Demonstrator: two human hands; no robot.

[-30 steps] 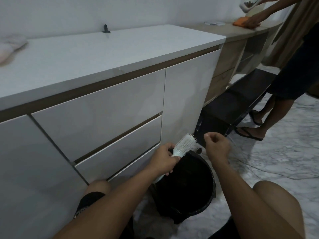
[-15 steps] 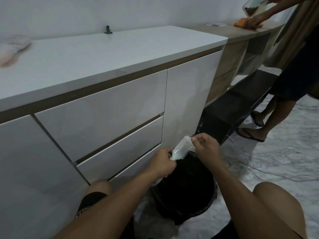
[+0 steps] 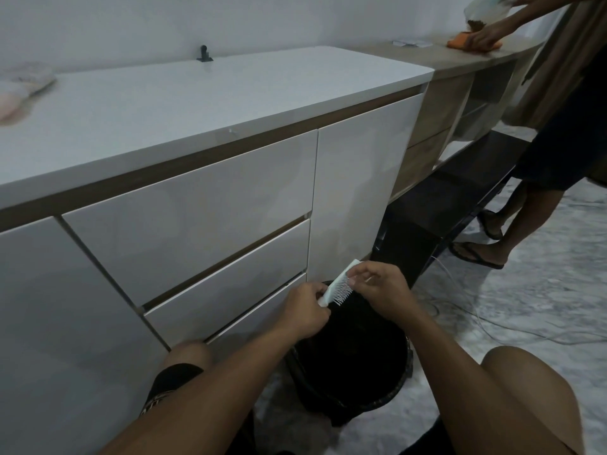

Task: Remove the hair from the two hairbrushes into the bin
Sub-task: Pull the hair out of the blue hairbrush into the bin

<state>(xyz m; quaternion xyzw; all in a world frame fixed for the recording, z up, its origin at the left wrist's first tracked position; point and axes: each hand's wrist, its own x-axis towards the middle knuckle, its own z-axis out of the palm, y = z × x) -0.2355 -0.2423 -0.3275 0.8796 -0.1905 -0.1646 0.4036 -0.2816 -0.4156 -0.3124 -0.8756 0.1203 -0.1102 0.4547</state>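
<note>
A white hairbrush (image 3: 339,286) with white bristles is held tilted over a black bin (image 3: 391,385) on the floor between my knees. My left hand (image 3: 307,312) grips the brush by its handle end. My right hand (image 3: 381,289) is at the bristles, thumb and fingers pinched against them near the brush head. Any hair in the pinch is too fine to see. A pale, blurred object (image 3: 19,90) lies on the counter at far left; I cannot tell whether it is the second brush.
A long white counter with drawers (image 3: 197,205) stands right behind the bin. Another person (image 3: 538,178) stands at the right wiping the wooden counter with an orange cloth (image 3: 460,44). Thin cables (image 3: 492,326) run across the marble floor.
My right hand has come in from beside the brush and closed its fingers onto the bristles. The brush has tipped more onto its edge over the bin.
</note>
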